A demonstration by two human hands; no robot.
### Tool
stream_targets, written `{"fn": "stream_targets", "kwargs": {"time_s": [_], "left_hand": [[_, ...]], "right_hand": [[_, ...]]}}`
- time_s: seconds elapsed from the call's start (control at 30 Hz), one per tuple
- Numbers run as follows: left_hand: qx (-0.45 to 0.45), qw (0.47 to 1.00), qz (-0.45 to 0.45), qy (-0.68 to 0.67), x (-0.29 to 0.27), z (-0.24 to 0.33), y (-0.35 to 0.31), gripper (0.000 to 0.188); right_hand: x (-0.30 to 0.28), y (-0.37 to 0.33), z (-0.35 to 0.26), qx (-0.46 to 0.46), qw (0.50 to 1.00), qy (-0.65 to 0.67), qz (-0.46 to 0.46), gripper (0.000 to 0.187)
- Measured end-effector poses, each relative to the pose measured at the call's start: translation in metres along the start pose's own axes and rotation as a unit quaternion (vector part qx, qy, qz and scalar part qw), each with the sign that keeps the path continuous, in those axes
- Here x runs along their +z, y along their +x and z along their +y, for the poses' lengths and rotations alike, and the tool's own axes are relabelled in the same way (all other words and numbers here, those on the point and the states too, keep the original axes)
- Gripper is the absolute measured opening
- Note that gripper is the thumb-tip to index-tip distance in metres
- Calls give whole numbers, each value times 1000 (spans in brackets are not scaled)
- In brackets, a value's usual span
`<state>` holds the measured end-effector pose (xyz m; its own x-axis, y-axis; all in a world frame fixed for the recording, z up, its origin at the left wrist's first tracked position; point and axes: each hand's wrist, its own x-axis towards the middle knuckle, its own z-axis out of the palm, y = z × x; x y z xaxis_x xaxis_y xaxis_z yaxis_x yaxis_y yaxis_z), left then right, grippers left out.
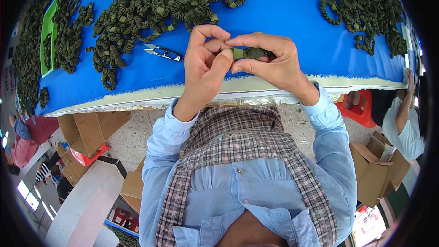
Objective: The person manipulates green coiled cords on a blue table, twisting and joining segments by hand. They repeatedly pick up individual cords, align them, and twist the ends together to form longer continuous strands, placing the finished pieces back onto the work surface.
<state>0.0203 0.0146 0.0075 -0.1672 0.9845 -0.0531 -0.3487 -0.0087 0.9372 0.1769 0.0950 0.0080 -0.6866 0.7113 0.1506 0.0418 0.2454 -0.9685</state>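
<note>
Between my two hands is a dark green scrunchie (250, 53) with a lighter green band around part of it. My left hand (206, 61) pinches its left end near the light band with thumb and fingers. Curled around the right part, my right hand (270, 57) grips it with the thumb below and the index finger above. Part of the scrunchie is hidden by my fingers. Just left of my left hand, thread snips (163, 52) with dark handles lie on the blue table cover (283, 4). Beyond my hands spreads a large pile of green scrunchies (160, 7).
More scrunchies are heaped at the far left, by a bright green tray (47, 36), and in a pile (366, 9) at the right. Below the table's edge stand cardboard boxes (93, 130) and a red stool (359, 107). Other people (404, 128) are at both sides.
</note>
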Motion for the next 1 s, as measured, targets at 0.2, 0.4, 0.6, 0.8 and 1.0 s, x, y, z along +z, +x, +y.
{"fn": "stream_targets", "kwargs": {"time_s": [0.2, 0.4, 0.6, 0.8, 1.0], "left_hand": [[25, 999, -13, 34, -3, 0, -2, 27], [18, 999, -10, 30, -5, -1, -4, 21], [-23, 998, -25, -44, -15, -6, -3, 11], [-42, 999, -21, 22, -19, -2, -2, 16], [-40, 999, -7, 21, -21, -4, -1, 16]], "right_hand": [[2, 1, 3, -24, 999, 43, 20, 20], [-3, 1, -5, -9, 999, 43, -9, 14], [-4, 0, -3, -14, 1000, 13, -16, 16], [-3, -2, 1, -18, 997, -69, -12, 32], [-4, 1, 1, -35, 995, -92, -19, 23]]}}
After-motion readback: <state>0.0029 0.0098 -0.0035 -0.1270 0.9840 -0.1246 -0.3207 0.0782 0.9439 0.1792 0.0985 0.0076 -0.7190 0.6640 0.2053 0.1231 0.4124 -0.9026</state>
